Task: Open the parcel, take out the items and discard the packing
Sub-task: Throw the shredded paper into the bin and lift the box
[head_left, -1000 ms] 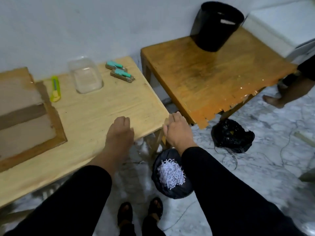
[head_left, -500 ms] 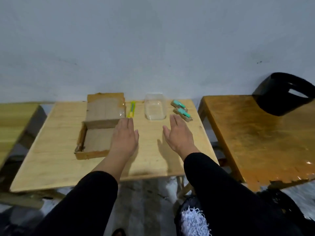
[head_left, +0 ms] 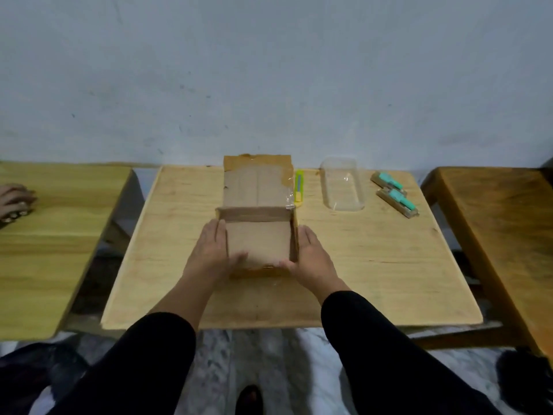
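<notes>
Here, my left hand (head_left: 213,255) and right hand (head_left: 311,259) cupped the open cardboard box (head_left: 259,240) from either side, thumbs hooked over its near rim, its long axis running away toward the wall, flap beyond.

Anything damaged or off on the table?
Minor only: the cardboard box has a ragged torn edge on its open flap and loose clear tape peeling at the flap's right side. Cutter, clear tub and two packs lie tidy.

left hand (head_left: 213,253), right hand (head_left: 311,256), thumbs curled inward
</notes>
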{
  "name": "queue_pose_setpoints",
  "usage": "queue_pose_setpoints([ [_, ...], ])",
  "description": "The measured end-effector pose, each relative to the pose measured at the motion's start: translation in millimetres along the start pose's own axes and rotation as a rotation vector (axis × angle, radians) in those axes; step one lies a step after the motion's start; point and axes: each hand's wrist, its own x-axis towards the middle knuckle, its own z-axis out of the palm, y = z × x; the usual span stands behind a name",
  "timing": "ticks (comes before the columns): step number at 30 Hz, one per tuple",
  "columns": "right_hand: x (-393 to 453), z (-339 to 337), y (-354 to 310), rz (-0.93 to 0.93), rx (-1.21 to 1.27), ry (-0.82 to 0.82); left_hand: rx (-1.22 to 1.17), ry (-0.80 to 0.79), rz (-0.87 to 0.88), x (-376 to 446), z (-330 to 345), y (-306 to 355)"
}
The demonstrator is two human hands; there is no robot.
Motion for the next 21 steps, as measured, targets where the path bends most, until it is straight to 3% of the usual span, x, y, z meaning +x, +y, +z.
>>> queue_pose_setpoints([
  [9, 14.1, 20.9, 2.9, 0.23, 0.245, -0.07, -0.379, -0.124, -0.007, 1.8, 16.1, -27.4],
  [16, 8.5, 19.7, 1.6, 0.227, 0.277, -0.019, -0.379, -0.095, 0.0, 1.4, 22.5, -29.0],
  [21, 0.6, -1.7, 1.3, 0.204, 0.308, 0.046, -0.372, -0.034, 0.116, 4.9, 8.8, -10.5],
])
